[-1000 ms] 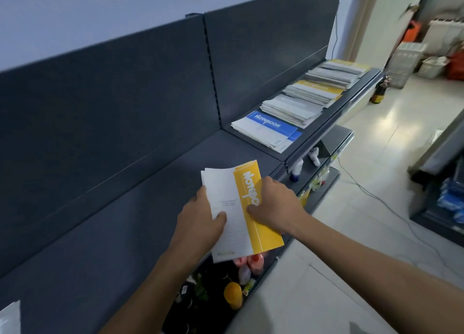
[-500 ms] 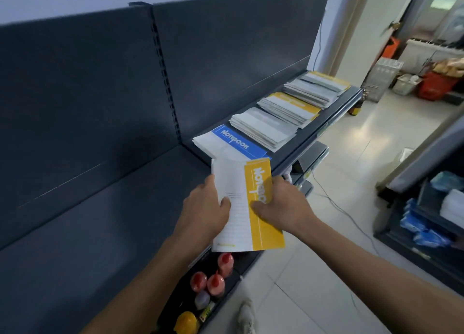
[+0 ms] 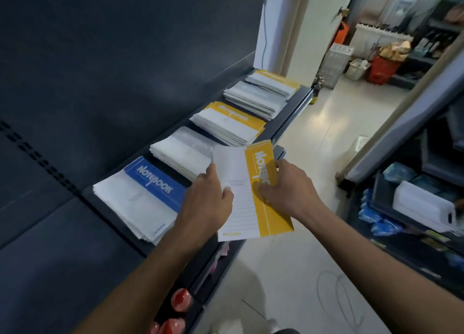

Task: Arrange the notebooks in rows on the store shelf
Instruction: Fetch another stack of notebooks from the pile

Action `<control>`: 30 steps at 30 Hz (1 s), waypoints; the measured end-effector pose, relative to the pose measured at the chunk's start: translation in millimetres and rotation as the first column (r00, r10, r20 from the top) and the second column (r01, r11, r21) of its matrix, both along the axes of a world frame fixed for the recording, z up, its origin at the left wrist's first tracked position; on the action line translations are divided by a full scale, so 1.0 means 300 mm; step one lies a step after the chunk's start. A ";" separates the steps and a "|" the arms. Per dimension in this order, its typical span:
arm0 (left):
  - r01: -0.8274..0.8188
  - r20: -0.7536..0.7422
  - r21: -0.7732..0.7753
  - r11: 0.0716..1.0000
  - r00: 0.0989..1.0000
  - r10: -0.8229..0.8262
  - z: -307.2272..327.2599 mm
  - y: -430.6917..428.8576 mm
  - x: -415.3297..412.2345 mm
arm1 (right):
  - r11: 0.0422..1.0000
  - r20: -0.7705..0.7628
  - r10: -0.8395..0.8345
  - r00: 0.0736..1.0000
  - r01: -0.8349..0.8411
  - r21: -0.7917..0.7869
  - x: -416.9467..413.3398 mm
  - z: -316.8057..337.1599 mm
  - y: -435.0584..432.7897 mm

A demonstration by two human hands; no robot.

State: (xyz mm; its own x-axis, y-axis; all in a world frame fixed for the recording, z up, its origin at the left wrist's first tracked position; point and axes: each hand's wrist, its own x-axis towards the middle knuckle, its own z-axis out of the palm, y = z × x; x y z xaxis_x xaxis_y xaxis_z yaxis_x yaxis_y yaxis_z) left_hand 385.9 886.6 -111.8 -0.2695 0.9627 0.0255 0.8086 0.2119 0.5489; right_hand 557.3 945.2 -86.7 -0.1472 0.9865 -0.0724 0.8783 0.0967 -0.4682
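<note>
Both hands hold a yellow-and-white notebook (image 3: 248, 195) just off the front edge of the dark store shelf (image 3: 62, 245). My left hand (image 3: 208, 203) grips its white left side, my right hand (image 3: 288, 190) its yellow right side. On the shelf lies a row of notebook stacks: a blue-topped stack (image 3: 143, 198) nearest, a white stack (image 3: 180, 152) behind it, a yellow-topped stack (image 3: 228, 122), then a far stack (image 3: 261, 92) with a yellow-edged one on top. The held notebook hangs in front of the white stack and hides its right corner.
The shelf's dark back panel (image 3: 125, 57) rises on the left. Red-capped bottles (image 3: 180, 299) stand on a lower shelf below my arms. A second rack with blue packets (image 3: 371, 215) stands across the aisle, and baskets (image 3: 384, 67) sit on the tiled floor far back.
I have moved along the shelf toward the stacks, carrying the yellow notebook in both hands. It now hangs beside the blue and white stacks instead of over the bare shelf section.
</note>
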 end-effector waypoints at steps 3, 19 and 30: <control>0.016 -0.037 -0.001 1.000 0.999 -0.016 -0.003 0.161 0.106 | 1.000 -0.025 -0.015 1.000 0.015 -0.013 0.111 -0.009 0.149; -0.029 -0.092 0.046 0.999 0.995 0.033 0.015 0.940 0.603 | 0.992 -0.048 0.091 0.995 -0.095 -0.079 0.622 -0.011 0.945; -0.126 -0.044 0.023 0.992 0.991 0.127 0.019 1.417 0.678 | 0.987 -0.080 0.131 0.988 -0.138 -0.084 0.671 -0.005 1.458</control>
